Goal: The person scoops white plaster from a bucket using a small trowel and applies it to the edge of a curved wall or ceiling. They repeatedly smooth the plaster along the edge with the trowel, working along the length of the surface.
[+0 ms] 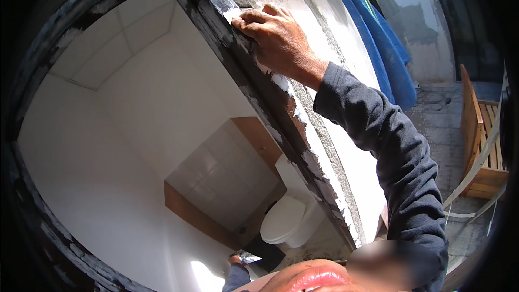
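Note:
High on the dark, paint-smeared door frame (240,70), my right hand (278,35) presses with its fingers curled against the edge. A small whitish patch shows at its fingertips; whatever they grip, if anything, is hidden. Low in the view, my left hand (235,260) is closed on a putty knife (248,257), whose flat metal blade catches the light. That hand is partly cut off by the lower edge and is held away from the frame. White filler and torn, ragged material (296,109) run along the frame's outer side.
Through the doorway stand a white toilet (284,219) and a tiled wall (216,162), with a dark mat (265,251) on the floor. Rough plaster wall borders the frame. At right hang a blue tarp (373,38) and, beyond, a wooden bench (478,140) with pale straps nearby.

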`<state>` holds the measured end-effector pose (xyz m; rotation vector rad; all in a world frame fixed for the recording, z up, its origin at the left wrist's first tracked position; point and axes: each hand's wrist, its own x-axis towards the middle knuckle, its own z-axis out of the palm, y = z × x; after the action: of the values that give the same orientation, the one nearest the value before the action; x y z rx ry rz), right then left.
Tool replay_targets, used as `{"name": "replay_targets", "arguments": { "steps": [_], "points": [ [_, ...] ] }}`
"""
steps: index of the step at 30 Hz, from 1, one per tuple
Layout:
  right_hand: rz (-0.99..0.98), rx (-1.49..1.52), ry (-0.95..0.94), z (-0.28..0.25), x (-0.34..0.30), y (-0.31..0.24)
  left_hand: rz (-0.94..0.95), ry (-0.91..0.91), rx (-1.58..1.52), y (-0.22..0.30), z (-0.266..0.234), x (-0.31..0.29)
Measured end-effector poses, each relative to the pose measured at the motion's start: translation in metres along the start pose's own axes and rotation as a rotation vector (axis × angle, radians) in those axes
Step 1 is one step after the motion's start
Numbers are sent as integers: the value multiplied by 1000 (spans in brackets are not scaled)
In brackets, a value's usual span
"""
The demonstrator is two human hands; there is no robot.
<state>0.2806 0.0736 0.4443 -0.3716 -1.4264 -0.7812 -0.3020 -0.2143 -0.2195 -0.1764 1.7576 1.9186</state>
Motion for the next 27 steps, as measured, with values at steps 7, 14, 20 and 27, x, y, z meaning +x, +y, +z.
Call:
{"name": "replay_targets", "arguments": {
  "steps": [7,14,20,27],
  "points": [
    [35,71,114,-3,6,19,-110,200,115,-14,18,0],
    [-24,77,25,2,-22,16,-141,94,121,-24,22,1],
    [-45,87,126,6,-26,6,-155,146,117,-31,24,2],
    [-27,114,149,1,-10,24,-177,202,92,-39,30,-7]
  ]
}}
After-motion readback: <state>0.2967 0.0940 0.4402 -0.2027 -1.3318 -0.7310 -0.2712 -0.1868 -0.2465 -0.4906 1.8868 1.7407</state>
